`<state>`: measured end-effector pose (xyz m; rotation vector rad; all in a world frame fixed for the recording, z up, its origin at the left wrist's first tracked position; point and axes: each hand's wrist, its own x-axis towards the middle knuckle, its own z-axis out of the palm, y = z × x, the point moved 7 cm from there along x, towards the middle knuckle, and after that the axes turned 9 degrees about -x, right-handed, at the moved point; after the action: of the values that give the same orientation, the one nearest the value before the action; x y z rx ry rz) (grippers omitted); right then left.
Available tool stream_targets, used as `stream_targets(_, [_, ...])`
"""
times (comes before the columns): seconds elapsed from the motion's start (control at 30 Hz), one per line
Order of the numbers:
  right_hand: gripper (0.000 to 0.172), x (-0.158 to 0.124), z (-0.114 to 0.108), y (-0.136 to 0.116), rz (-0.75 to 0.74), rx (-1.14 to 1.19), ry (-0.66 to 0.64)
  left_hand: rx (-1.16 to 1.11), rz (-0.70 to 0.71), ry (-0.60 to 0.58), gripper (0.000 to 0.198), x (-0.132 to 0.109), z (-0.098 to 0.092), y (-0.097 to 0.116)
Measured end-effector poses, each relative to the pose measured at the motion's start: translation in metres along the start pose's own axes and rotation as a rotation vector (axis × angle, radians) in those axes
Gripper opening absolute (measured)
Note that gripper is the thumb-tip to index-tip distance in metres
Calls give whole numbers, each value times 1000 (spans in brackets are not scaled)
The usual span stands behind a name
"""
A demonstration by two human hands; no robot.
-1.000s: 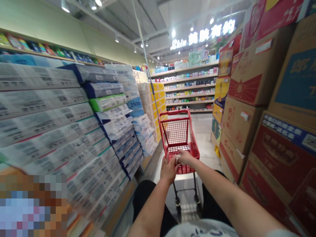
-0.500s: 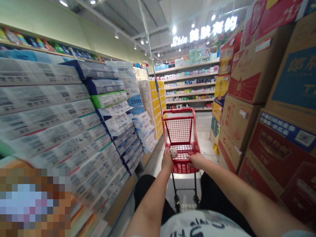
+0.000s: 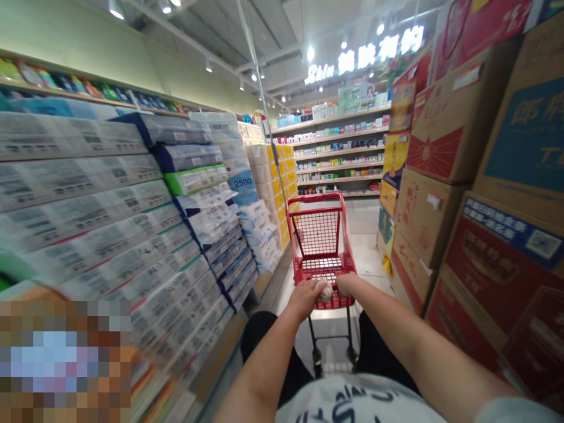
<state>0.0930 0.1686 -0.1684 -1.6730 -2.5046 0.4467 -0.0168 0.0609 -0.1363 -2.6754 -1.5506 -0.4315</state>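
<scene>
head view: i'm steering, it seems, the red cart (image 3: 316,234) ahead between stacked packs (image 3: 79,176) and cartons (image 3: 434,220); right grip (image 3: 346,284) curled onto it, left grip (image 3: 303,298) against a pale lump (image 3: 325,291), can't tell if pinching; next calls for even pressure.

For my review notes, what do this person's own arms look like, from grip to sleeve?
Left grip and right grip are ungloved hands. Both forearms are bare, with no watch or cable visible. The right sleeve is pale grey; the left is out of view. The pale shirt carries dark lettering.
</scene>
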Motion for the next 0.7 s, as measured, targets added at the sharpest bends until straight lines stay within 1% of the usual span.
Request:
stream_targets(0.07, [34,1,2,1,12,-73,-40,35,-6,-20,39,5,-4,-3])
stream_targets(0.1, [34,1,2,1,11,-99,-52,52,22,-24,38,8,-6,-1])
stream_targets(0.2, [31,2,0,2,7,-150,-74,79,224,-63,28,9,0,15])
stream_targets(0.23, [31,1,-1,2,8,-162,-76,85,270,-75,26,7,3,19])
stream_targets(0.27, [29,0,-3,2,10,-176,-75,91,285,-79,25,5,6,20])
stream_targets(0.4, [23,-8,-9,-1,-11,-248,-82,109,175,-18,23,-1,8,11])
stream_targets(0.43, [23,-11,-10,-4,-30,-265,-93,116,169,-5,24,-2,8,11])
stream_targets(0.5, [20,-17,-10,-10,-76,-306,-126,144,203,11,24,-2,9,16])
stream_targets(0.57, [16,-22,-7,-13,-115,-358,-163,190,297,12,23,-2,13,23])
stream_targets(0.67, [11,-21,3,-7,-159,-411,-184,252,298,58,24,1,18,22])
stream_targets(0.7, [11,-16,5,-1,-131,-411,-139,256,282,53,26,2,20,19])
